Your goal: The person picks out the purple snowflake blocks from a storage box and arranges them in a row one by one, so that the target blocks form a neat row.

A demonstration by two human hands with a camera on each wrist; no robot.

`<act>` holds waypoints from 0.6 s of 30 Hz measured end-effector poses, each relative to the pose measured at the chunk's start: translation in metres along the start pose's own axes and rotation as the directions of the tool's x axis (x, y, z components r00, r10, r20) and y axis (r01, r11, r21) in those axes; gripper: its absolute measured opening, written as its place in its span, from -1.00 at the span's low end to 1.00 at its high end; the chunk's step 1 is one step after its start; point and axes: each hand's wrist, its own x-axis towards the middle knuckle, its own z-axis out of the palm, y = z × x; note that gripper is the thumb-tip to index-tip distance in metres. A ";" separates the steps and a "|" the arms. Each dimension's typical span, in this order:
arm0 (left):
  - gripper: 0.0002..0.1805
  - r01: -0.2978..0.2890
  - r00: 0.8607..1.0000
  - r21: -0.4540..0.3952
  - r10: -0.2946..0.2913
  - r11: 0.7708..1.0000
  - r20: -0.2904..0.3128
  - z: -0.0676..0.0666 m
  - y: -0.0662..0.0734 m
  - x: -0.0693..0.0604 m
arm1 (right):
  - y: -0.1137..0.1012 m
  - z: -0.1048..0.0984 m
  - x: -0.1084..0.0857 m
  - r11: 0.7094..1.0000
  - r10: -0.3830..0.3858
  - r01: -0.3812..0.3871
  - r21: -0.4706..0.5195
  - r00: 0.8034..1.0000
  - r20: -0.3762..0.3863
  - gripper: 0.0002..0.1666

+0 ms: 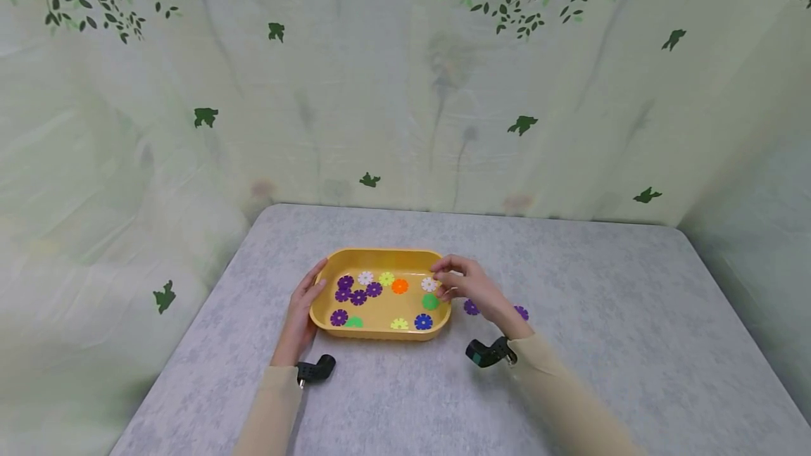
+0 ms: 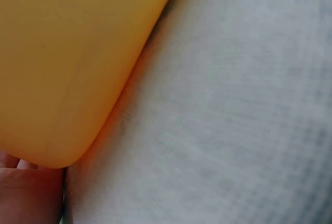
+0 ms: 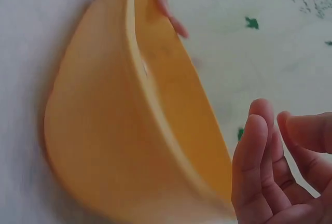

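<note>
Left grip [image 1: 305,311] holds yellow tray [image 1: 380,334]; grey table [image 1: 386,396], leaf-patterned backdrop [image 1: 399,90] behind.

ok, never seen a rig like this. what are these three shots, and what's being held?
No robot here: it's a person's bare hands, with a small black camera on each wrist. The wide picture comes from a head camera looking forward and down; the two close-ups come from the wrists. On the grey table is a yellow tray containing small colourful pieces, mostly flower-shaped. Purple pieces lie outside, right of it. The left hand grips the tray's left end. The right hand is at the right end, with nothing visible in its fingers.
</note>
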 end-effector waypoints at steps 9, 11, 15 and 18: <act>-0.47 -0.013 1.000 -0.004 0.013 1.000 0.003 0.001 -0.001 0.000 | -0.003 0.055 0.031 0.997 0.041 -0.045 0.062 0.998 0.057 -0.64; -0.47 -0.013 1.000 -0.005 0.013 1.000 0.003 0.001 -0.001 0.000 | -0.001 0.063 0.037 0.997 0.050 -0.053 0.059 0.997 0.061 -0.62; -0.47 -0.015 1.000 -0.009 0.015 1.000 0.005 0.001 -0.001 0.000 | 0.005 0.075 0.046 0.995 0.073 -0.077 0.070 0.995 0.068 -0.62; -0.46 -0.015 1.000 -0.010 0.015 1.000 0.007 0.000 -0.001 0.000 | 0.010 0.083 0.053 0.992 0.096 -0.102 0.079 0.993 0.070 -0.63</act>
